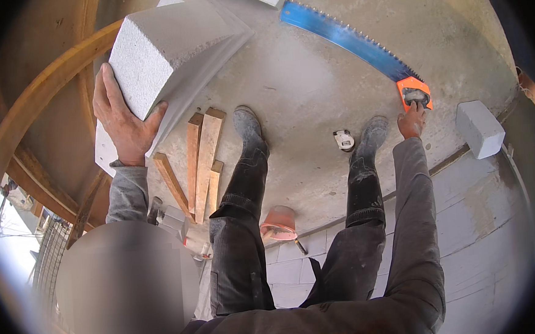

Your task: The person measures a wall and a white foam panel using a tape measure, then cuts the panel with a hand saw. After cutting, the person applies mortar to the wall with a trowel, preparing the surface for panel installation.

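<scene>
My left hand (126,117) spans the near end of a pale aerated concrete block (144,61), thumb on one side and fingers on the other. That block lies on a larger light-coloured slab or block (205,54) at the upper left. Out to the right, my right hand (413,120) is closed round the orange handle (422,84) of a hand saw. The saw's blue toothed blade (352,42) stretches away to the upper left, low over the concrete floor and apart from the block. Part of the grip is hidden behind my fingers.
Several wooden offcuts (208,149) lie between the slab and my left boot. A white tape measure (343,140) sits by my right boot, and a reddish bucket (279,220) stands behind. Another block (479,129) is at right, near a block wall (466,210). Curved timber (42,89) rises at left.
</scene>
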The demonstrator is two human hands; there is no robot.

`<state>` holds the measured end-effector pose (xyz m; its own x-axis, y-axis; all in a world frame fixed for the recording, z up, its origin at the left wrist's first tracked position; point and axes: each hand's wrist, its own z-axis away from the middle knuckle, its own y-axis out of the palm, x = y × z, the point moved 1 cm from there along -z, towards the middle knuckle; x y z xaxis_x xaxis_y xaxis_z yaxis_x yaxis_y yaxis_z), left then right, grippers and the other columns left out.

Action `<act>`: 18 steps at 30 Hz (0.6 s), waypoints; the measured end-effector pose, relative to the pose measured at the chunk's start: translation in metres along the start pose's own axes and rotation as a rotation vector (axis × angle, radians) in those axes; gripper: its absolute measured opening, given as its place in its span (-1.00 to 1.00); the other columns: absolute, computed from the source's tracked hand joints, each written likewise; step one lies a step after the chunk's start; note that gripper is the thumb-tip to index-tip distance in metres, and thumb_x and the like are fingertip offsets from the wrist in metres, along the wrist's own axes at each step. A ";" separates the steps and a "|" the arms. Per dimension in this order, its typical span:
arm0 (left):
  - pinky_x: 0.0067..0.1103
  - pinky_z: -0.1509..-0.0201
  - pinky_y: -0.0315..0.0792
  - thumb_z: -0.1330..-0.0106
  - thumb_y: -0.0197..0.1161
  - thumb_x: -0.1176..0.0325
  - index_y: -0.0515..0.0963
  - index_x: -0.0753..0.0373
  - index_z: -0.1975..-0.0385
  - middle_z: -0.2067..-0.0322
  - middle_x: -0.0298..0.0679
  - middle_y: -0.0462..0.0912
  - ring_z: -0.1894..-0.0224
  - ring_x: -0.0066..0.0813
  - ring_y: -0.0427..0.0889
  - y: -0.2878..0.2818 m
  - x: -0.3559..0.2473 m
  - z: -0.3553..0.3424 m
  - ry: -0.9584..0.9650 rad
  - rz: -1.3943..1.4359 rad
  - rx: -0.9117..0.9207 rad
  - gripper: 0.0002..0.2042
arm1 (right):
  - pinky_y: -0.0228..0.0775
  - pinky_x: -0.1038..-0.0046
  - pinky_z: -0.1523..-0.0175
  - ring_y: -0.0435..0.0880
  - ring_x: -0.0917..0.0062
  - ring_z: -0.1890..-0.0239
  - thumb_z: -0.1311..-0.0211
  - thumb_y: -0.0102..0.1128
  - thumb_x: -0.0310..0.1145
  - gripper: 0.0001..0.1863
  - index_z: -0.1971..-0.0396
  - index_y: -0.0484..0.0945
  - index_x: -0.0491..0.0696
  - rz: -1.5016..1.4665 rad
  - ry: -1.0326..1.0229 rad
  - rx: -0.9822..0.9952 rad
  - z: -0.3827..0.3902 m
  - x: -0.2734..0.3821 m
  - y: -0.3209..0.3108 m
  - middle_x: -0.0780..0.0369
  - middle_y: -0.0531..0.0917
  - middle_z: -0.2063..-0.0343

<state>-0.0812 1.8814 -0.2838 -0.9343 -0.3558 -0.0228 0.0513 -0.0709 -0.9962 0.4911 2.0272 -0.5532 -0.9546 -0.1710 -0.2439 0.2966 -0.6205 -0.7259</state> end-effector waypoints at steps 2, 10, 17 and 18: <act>-0.15 -0.37 0.02 0.06 0.32 -0.12 -0.02 0.33 -0.38 -0.29 0.17 0.08 -0.34 0.10 0.08 0.003 -0.001 0.000 0.016 -0.021 0.009 0.05 | 0.13 0.03 -0.23 0.18 0.11 -0.30 -0.09 0.25 -0.26 -0.45 -0.12 0.36 0.09 0.001 -0.010 -0.087 -0.018 -0.008 0.019 0.10 0.26 -0.22; -0.11 -0.35 0.01 0.07 0.26 -0.30 -0.03 0.27 -0.38 -0.27 0.14 0.09 -0.31 0.10 0.10 0.003 0.000 -0.004 0.024 -0.050 -0.004 0.09 | 0.09 0.02 -0.21 0.31 0.17 -0.18 -0.05 0.22 -0.36 -0.64 0.10 0.47 -0.01 -0.148 -0.516 -0.344 -0.006 -0.031 0.001 0.09 0.42 0.01; -0.10 -0.39 -0.19 -0.21 0.02 -0.23 0.12 0.29 -0.32 -0.26 0.11 0.16 -0.34 0.03 0.08 -0.019 0.006 -0.013 -0.194 0.280 0.050 -0.18 | 0.37 0.47 0.31 0.51 0.52 0.48 -0.07 0.15 -0.49 -0.80 0.28 0.46 -0.19 -1.053 -0.410 0.245 0.184 -0.044 -0.151 0.21 0.52 0.51; -0.17 -0.41 -0.18 -0.39 -0.13 -0.03 0.32 0.21 -0.24 -0.21 0.00 0.33 -0.33 -0.08 0.18 -0.007 0.006 -0.016 -0.267 0.273 -0.136 -0.45 | 0.37 0.49 0.33 0.49 0.56 0.50 -0.08 0.18 -0.48 -0.80 0.28 0.45 -0.19 -1.063 -0.453 0.210 0.214 -0.042 -0.181 0.23 0.51 0.54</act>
<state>-0.0932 1.8945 -0.2781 -0.7672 -0.5755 -0.2832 0.2211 0.1772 -0.9590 0.4720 1.9832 -0.2739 -0.6547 0.2785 0.7027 -0.6249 -0.7225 -0.2959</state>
